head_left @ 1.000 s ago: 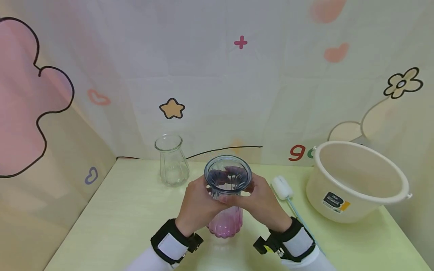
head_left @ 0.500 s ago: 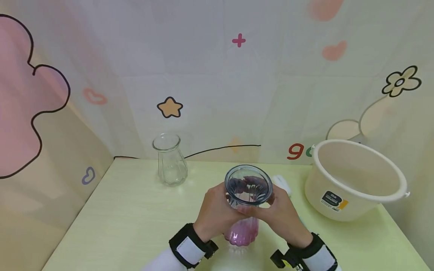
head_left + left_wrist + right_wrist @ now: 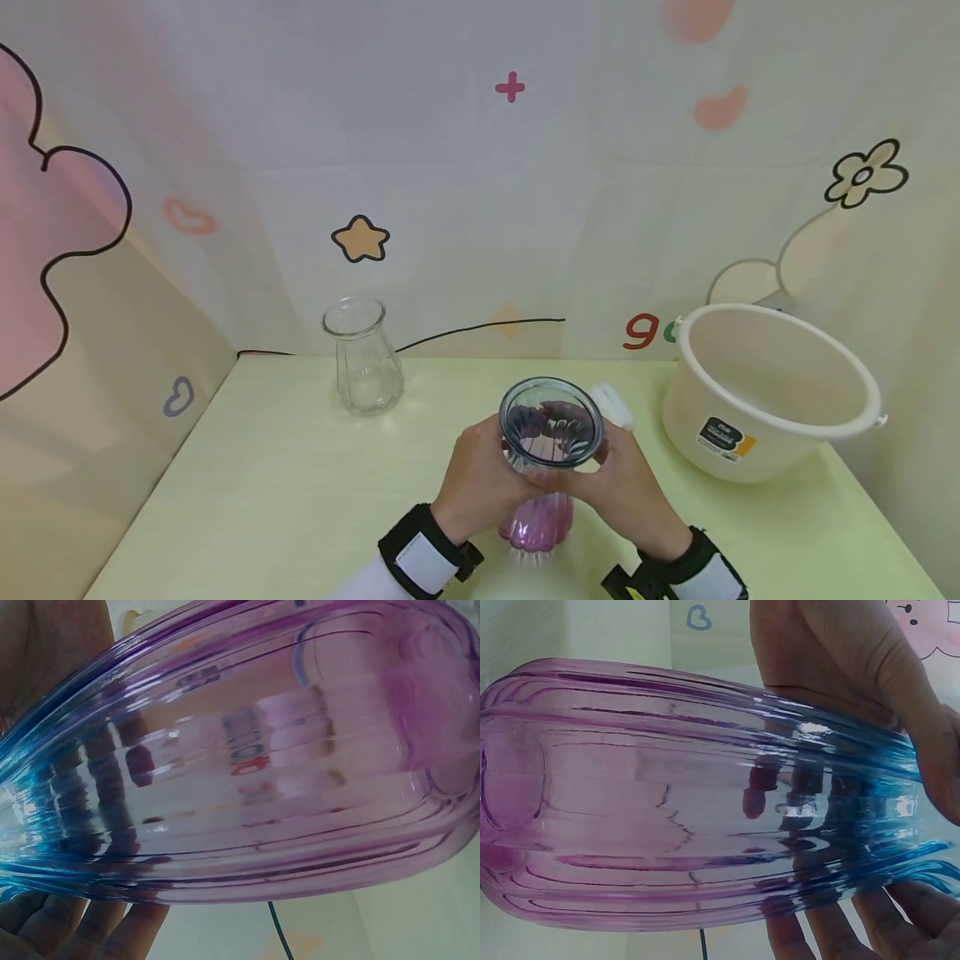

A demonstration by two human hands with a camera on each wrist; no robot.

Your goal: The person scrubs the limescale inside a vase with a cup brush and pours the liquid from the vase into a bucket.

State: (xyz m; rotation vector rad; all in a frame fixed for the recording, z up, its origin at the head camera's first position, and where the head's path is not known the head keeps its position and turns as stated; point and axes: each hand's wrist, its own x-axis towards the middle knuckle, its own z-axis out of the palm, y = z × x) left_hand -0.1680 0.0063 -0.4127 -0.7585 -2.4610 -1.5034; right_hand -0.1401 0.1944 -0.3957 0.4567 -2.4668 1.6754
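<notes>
Both hands grip one ribbed glass vase, blue at the flared mouth and fading to pink at the scalloped base. In the head view the vase [image 3: 540, 529] is held upright at the front middle, its round mouth facing up toward me. My left hand [image 3: 480, 479] wraps the neck from the left, and my right hand [image 3: 633, 492] wraps it from the right. Fingers curl behind the glass and show darkly through it. The left wrist view shows the pink body of the vase [image 3: 315, 825] across the picture; the right wrist view has the vase [image 3: 630, 787] from the other side.
A clear glass vase [image 3: 367, 375] stands at the back left of the pale table [image 3: 300, 500]. To the right is a cream bucket [image 3: 720, 417] with a label. The white head of a brush [image 3: 611, 404] shows behind my right hand. A printed cloth [image 3: 450, 167] hangs behind.
Both hands have carried the vase to the right and slightly down in the head view, now covering the brush's blue handle. The camera view has shifted a little, and the grip looks the same.
</notes>
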